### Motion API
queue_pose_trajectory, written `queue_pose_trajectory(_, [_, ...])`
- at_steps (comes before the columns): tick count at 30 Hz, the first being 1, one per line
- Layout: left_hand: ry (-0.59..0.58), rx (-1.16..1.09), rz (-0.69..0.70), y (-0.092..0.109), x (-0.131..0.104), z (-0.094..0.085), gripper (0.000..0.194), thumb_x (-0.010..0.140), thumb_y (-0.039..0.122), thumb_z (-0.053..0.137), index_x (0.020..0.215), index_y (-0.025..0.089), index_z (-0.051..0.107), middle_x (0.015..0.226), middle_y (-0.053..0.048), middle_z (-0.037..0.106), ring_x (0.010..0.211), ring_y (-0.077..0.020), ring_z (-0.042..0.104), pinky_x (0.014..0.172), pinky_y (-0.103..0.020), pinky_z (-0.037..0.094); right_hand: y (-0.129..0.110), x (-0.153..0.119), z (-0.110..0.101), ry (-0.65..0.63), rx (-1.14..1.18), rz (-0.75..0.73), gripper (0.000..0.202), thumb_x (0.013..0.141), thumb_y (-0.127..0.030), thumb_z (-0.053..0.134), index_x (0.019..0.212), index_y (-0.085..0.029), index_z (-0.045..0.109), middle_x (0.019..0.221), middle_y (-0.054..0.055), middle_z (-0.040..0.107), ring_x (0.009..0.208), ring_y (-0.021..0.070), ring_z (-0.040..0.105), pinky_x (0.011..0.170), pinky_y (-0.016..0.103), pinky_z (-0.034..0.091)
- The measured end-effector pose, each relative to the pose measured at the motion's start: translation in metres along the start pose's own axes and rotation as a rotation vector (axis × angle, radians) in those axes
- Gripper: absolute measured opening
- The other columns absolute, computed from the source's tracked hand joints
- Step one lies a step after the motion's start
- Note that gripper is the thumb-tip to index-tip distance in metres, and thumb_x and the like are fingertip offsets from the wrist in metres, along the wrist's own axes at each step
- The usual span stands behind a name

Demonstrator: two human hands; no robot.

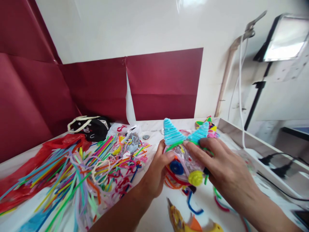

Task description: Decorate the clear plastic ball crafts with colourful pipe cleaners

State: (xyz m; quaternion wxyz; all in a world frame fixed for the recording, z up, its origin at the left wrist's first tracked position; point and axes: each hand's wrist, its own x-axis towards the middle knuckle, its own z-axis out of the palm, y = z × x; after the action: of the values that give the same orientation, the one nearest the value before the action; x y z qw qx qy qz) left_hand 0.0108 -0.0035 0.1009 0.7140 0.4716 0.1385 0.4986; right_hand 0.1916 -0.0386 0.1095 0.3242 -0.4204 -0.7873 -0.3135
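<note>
Between my two hands is a pipe-cleaner craft (183,161). Two light blue ribbed triangles (172,132) stand up from its green top edge, and a coiled blue disc (176,167) and a fuzzy yellow ball (195,178) sit on its front. My left hand (156,170) grips the left side, thumb at the front and the other fingers mostly hidden behind. My right hand (217,158) holds the right side, with a fingertip at the green edge between the triangles. Below, a bent blue pipe cleaner (193,206) and a yellow glue gun (177,219) lie on the table.
Heaps of coloured pipe cleaners (79,174) and a red plastic bag (55,146) cover the left side. Behind stand a black pouch (96,129) and a white plastic bag (123,129). Black plugs and cables (281,166) lie right, beside the raised table edge (263,164).
</note>
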Motion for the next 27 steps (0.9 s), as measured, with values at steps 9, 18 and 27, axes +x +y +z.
queue_pose_trajectory(9, [-0.164,0.095,0.015,-0.001,0.0012,-0.0069,0.082,0.063,0.026,0.087,0.131,0.027,0.04,0.128,-0.01,0.06,0.112,-0.0282,0.063,0.092,-0.036,0.051,0.0013,0.0013,-0.0035,0.024,-0.051,-0.009,0.037,0.102,-0.021,0.028,0.133,-0.021,0.048,0.099,0.01,0.051,0.084,0.0237,0.051,0.064,0.033,0.041])
queue_pose_trajectory(18, [-0.151,0.113,0.002,-0.003,0.0023,-0.0075,0.082,0.06,0.014,0.086,0.127,0.026,0.04,0.121,-0.008,0.062,0.106,-0.0251,0.064,0.087,-0.034,0.052,0.0011,-0.0004,-0.0026,0.026,-0.088,-0.019,0.038,0.1,-0.019,0.033,0.136,-0.021,0.045,0.1,0.011,0.051,0.084,0.026,0.051,0.064,0.034,0.041])
queue_pose_trajectory(27, [-0.112,0.132,0.027,-0.0063,0.0005,-0.0096,0.074,0.064,0.016,0.084,0.125,0.025,0.043,0.118,-0.007,0.063,0.103,-0.0229,0.065,0.086,-0.033,0.053,-0.0005,0.0006,-0.0027,0.018,-0.042,0.012,0.039,0.101,-0.019,0.032,0.137,-0.023,0.045,0.099,0.011,0.05,0.084,0.025,0.05,0.064,0.034,0.044])
